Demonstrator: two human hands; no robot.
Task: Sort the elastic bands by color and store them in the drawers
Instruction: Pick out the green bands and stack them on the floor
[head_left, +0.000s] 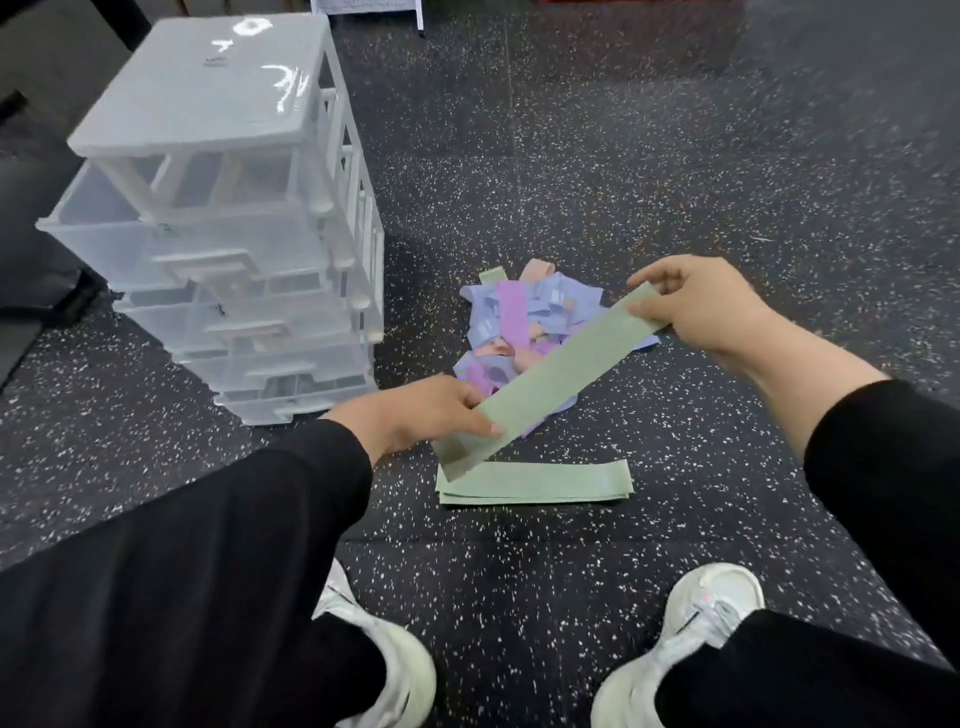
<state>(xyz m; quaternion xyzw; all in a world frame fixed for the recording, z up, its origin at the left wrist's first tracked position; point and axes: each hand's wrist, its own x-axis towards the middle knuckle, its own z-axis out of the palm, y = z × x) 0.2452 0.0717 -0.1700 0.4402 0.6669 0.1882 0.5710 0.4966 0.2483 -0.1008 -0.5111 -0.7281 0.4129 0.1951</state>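
Left hand (415, 413) and right hand (691, 306) each pinch an end of a flat pale-green elastic band (556, 376); sorting greens, it likely goes next onto the green stack (535, 483) just below it.

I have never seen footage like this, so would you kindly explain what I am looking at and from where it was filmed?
There is no machine here: a person wears a camera on the head, looking down at their own arms and white shoes. The left hand and right hand each pinch one end of a green elastic band, stretched flat. Below it, a small stack of green bands lies on the speckled floor. Behind is a mixed pile of bands, purple, blue and peach. To the left stands a clear plastic drawer unit, several drawers pulled partly out.
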